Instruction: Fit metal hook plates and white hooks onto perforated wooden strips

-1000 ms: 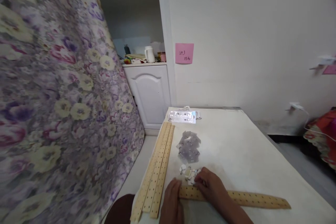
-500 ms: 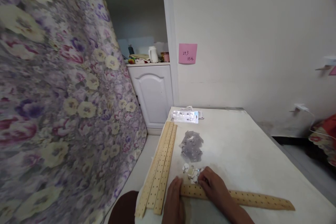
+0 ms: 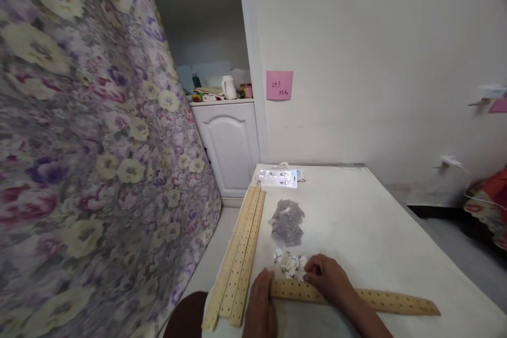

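Note:
A light wooden strip (image 3: 293,289) with rows of small holes lies crosswise at the table's near edge. My left hand (image 3: 260,298) grips its left end, fingers together. Over the middle of the strip, my right hand (image 3: 327,276) is closed in a pinch at the right side of a small pile of white pieces with metal hooks (image 3: 293,266). Whatever is between those fingertips is too small to make out. Beyond the pile lies a heap of small clear grey plastic bags (image 3: 287,224) with tiny metal bits in them.
Several similar wooden strips (image 3: 240,266) lie lengthwise along the table's left edge. Clear packaging with metal hooks (image 3: 277,178) lies at the far end of the white table (image 3: 356,222). A floral curtain (image 3: 99,169) hangs on the left, beside a white cabinet (image 3: 229,148).
My right hand has shifted slightly right and its fingertips have drawn back from the middle of the white pile. My left hand stays at the strip's end. The view has tilted a little.

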The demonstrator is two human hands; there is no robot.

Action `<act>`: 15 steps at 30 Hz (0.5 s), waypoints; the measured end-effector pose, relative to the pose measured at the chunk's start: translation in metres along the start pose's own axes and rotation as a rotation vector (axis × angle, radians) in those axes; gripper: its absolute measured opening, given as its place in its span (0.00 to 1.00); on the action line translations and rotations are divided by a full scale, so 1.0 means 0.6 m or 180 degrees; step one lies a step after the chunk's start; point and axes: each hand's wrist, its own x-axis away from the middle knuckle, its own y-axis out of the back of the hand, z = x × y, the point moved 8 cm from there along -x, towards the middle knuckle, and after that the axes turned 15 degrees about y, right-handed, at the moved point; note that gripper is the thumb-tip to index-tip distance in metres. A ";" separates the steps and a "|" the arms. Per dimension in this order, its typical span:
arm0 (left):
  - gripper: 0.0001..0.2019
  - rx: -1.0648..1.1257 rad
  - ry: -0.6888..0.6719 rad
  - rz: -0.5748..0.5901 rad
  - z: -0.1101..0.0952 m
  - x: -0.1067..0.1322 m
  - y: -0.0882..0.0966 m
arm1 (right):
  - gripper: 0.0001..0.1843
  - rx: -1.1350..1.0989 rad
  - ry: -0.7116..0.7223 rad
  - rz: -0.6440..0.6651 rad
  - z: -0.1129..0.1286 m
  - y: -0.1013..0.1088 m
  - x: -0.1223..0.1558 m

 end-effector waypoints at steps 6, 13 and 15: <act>0.24 -0.0165 -0.0009 0.0043 -0.006 -0.002 0.005 | 0.05 0.0111 -0.0023 0.0197 0.004 -0.005 -0.012; 0.25 -0.0307 -0.0054 0.0209 -0.015 -0.006 0.015 | 0.03 -0.0004 0.0095 -0.0003 0.007 -0.003 -0.006; 0.26 -0.0348 -0.0145 0.0349 -0.020 -0.005 0.010 | 0.02 -0.0151 0.0083 -0.0066 0.002 -0.003 -0.004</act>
